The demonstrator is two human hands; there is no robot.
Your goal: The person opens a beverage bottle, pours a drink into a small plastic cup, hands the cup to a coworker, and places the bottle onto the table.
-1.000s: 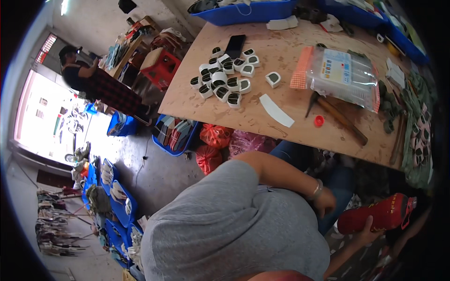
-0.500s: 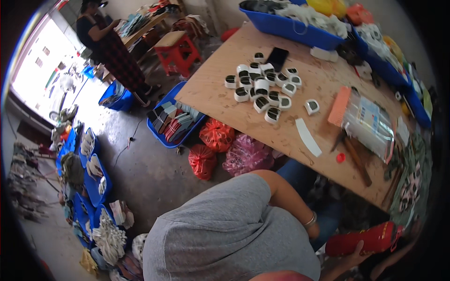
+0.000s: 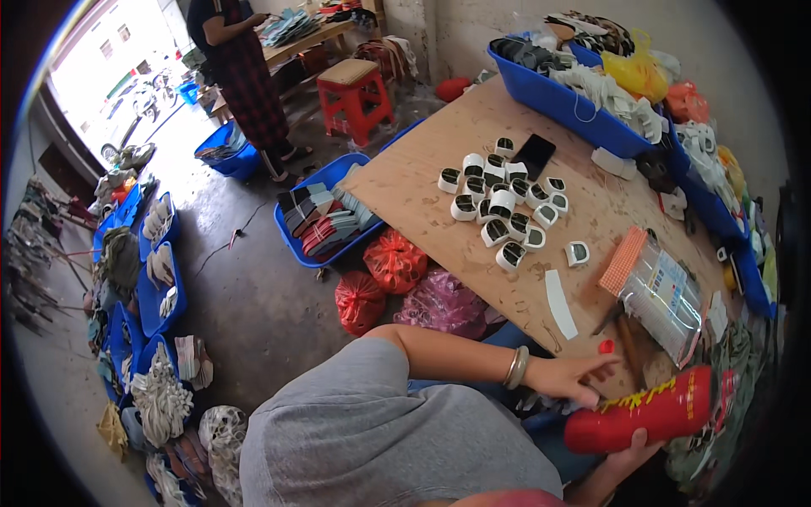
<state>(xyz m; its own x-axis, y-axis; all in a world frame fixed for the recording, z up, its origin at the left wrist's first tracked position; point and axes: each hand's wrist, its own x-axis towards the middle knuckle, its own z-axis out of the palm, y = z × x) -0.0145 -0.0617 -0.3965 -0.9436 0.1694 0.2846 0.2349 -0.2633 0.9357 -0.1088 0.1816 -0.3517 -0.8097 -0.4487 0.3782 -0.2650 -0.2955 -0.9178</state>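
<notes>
The left hand (image 3: 568, 377) has moved beside the red cylindrical bottle (image 3: 639, 416), fingers spread; I see the right hand (image 3: 629, 462) gripping it; slackening could drop it.

Right fingers (image 3: 639, 438) partly hidden, co-worker (image 3: 247, 89) cropped

Daylight is flooding through the doorway (image 3: 93, 80) at the upper left, burning out to near white and laying a pale sheen on the floor (image 3: 245, 287). Softer light is falling evenly across the plywood tabletop (image 3: 431, 232), while glare is glinting off the clear plastic package (image 3: 663, 296). The red bottle (image 3: 634, 414) is showing clearly, with shadow deepening below it. The fisheye lens is bending straight edges, stretching and softening the far left, fringing the rim blue and blackening the corners.
</notes>
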